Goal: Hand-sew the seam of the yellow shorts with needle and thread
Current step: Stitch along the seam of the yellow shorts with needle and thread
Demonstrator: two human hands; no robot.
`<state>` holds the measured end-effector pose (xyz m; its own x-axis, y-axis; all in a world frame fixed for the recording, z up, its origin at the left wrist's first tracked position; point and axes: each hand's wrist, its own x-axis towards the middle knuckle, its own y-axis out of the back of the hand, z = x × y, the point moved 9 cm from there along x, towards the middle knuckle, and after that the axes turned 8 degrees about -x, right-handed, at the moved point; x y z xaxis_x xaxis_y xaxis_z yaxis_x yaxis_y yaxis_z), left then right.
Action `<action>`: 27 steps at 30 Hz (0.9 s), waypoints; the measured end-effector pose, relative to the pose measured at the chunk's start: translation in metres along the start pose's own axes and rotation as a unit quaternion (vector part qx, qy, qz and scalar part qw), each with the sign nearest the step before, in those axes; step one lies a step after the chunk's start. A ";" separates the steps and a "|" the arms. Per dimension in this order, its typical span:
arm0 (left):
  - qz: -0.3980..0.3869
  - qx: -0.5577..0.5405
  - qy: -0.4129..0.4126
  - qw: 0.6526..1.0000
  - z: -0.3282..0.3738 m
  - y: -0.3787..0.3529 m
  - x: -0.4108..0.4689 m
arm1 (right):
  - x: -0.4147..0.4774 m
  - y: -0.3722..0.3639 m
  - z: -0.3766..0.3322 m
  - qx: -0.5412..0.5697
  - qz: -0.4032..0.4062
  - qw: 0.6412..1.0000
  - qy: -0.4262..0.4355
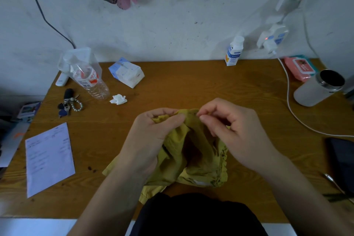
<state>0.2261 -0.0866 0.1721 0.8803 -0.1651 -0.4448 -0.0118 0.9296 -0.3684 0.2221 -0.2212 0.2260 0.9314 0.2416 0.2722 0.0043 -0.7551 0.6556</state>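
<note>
The yellow shorts [193, 159] lie bunched on the wooden table [191, 86] in front of me, with their top fold lifted. My left hand [153, 132] grips that raised fold from the left, thumb pressed on the cloth. My right hand [229, 126] is at the fold's right end with thumb and forefinger pinched together right at the fabric edge. The needle and thread are too small to make out between the fingers.
A paper sheet [48, 159] lies at the left, keys [69, 104], a plastic bottle [88, 78], a crumpled tissue [118, 99] and a tissue pack [127, 73] behind it. On the right are a white cup [318, 88], a white cable [293, 109], a phone [342, 163] and a metal tool [333, 182].
</note>
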 end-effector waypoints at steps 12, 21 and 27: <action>-0.004 0.000 -0.014 1.000 0.003 -0.002 -0.003 | -0.001 0.000 0.001 -0.003 0.000 1.000 -0.019; -0.009 0.034 -0.025 0.999 0.005 -0.002 -0.003 | -0.001 0.000 0.002 0.000 -0.012 1.000 -0.022; -0.017 0.062 -0.038 0.997 0.006 -0.003 -0.003 | -0.002 -0.010 0.010 0.050 -0.059 0.995 -0.057</action>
<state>0.2264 -0.0865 0.1795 0.9126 -0.1759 -0.3692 0.0729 0.9583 -0.2762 0.2241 -0.2204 0.2116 0.9574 0.2661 0.1125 0.1469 -0.7838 0.6034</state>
